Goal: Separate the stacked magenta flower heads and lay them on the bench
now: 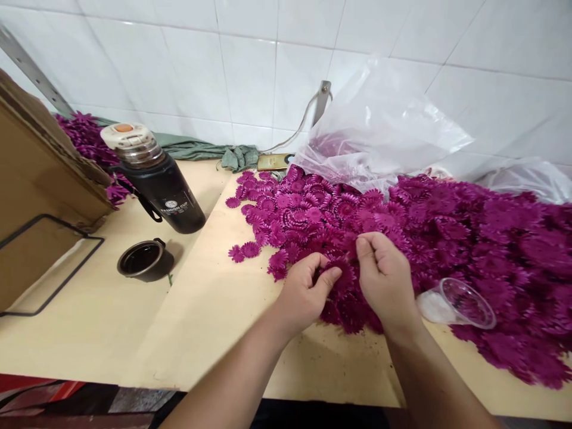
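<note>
My left hand (pixel 308 292) is closed, thumb and forefinger pinching the edge of a purple artificial flower head (pixel 343 279). To its right my right hand (pixel 386 277) is also closed in a pinch, thumb against forefinger; what lies between its fingertips is too small to make out. Both hands hover at the front of a big pile of loose purple flower heads (pixel 473 232) with fringed petals. A clear plastic cup (pixel 469 304) lies tipped on its side by my right wrist, with something whitish in its bottom end.
On the left of the pale tabletop (pixel 214 333) stand a black flask (pixel 172 193) and a dark cup (pixel 149 265). A cardboard box (pixel 40 179) and black wire frame (pixel 67 223) are farther left. Behind lie a phone (pixel 272 161), green cloth (pixel 192 148) and clear plastic bag (pixel 379 125).
</note>
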### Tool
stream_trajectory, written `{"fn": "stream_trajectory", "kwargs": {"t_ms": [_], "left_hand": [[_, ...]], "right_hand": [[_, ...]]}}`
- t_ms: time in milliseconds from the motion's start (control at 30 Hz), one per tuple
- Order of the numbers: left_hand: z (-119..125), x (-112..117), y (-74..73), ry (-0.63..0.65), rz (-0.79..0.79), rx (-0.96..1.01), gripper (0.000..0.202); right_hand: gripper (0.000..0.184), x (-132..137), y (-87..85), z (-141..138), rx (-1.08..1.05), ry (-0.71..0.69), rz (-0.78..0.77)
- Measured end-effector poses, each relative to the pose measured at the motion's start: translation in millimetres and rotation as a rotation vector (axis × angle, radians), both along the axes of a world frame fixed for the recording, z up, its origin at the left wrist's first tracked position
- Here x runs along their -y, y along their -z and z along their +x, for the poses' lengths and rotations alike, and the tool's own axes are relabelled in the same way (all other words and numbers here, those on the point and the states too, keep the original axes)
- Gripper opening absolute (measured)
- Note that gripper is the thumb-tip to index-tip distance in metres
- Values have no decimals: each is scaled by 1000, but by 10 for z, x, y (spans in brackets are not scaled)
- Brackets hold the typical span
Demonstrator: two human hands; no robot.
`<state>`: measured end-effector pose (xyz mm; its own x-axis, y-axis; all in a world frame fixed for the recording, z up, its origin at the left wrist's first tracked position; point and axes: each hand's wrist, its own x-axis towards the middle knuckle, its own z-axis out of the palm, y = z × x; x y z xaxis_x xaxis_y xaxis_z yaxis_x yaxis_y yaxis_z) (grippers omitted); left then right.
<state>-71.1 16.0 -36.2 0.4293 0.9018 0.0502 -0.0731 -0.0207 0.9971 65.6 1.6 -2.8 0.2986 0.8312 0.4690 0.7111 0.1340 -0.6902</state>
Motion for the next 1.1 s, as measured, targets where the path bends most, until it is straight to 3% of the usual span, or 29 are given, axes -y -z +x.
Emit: {"fn": "stream_trajectory", "kwargs": {"t_ms": [100, 167, 233, 333, 467, 600, 700, 900, 1000, 1100], "left_hand": [[-7, 22, 33, 29, -47, 39, 22], [9, 37, 41, 56, -122, 79, 20], [33, 48, 24, 81, -183, 97, 13], [54, 43, -30, 65, -212, 80, 10], [49, 5, -63, -14, -256, 88, 5], [37, -27, -9, -92, -183, 55, 14], [27, -48, 33, -134, -114, 46, 22], [11, -81, 58, -88, -163, 88, 39], [8, -74, 66, -113, -169, 132, 42], [24, -58, 64, -70, -179, 182, 30]], "right_hand": [[26, -120, -142, 256, -200, 164, 131], [17, -212, -291, 477, -241, 215, 221], [7, -294, -433, 660, -202, 211, 184], [19, -342, -526, 744, -13, 189, 59], [19, -181, -368, 470, 275, 122, 119], [16, 72, -102, 75, 228, -236, 33], [14, 156, 21, -89, 137, -392, -102], [12, 92, 45, -86, -37, -435, -232], [11, 53, 45, -58, 6, -420, -200], [13, 48, 94, -72, 100, -289, -107]]}}
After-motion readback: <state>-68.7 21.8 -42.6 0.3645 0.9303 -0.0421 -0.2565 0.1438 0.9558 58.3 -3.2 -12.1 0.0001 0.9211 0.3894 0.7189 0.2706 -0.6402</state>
